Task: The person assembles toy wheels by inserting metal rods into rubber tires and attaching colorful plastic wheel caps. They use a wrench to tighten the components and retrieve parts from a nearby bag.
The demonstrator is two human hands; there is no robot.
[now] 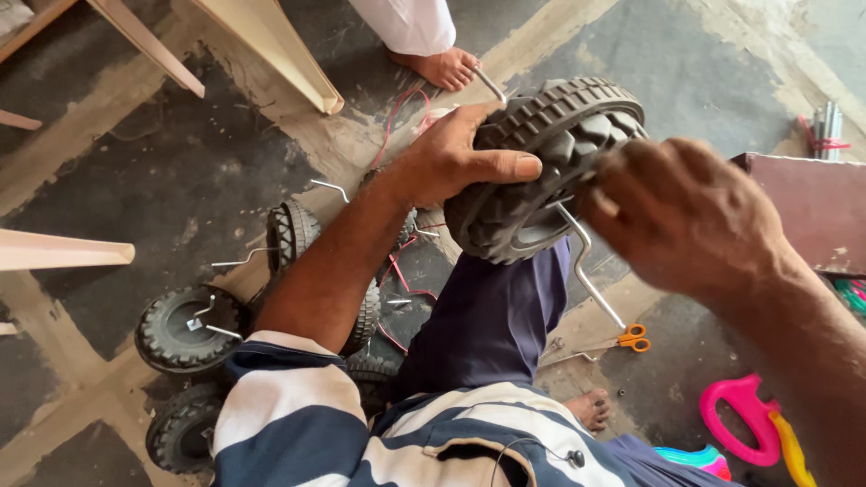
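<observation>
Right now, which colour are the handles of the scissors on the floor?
Orange. The scissors lie on the floor by the person's knee, seen in the head view.

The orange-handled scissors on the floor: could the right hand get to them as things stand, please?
Probably yes: the scissors lie uncovered on the floor just below the right hand, beside the metal rod, though that hand is at the black wheel.

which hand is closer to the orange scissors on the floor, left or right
Right. The right hand is at the black wheel's right side, above the orange scissors in the picture. The left hand grips the wheel's far left side, farther from them.
</observation>
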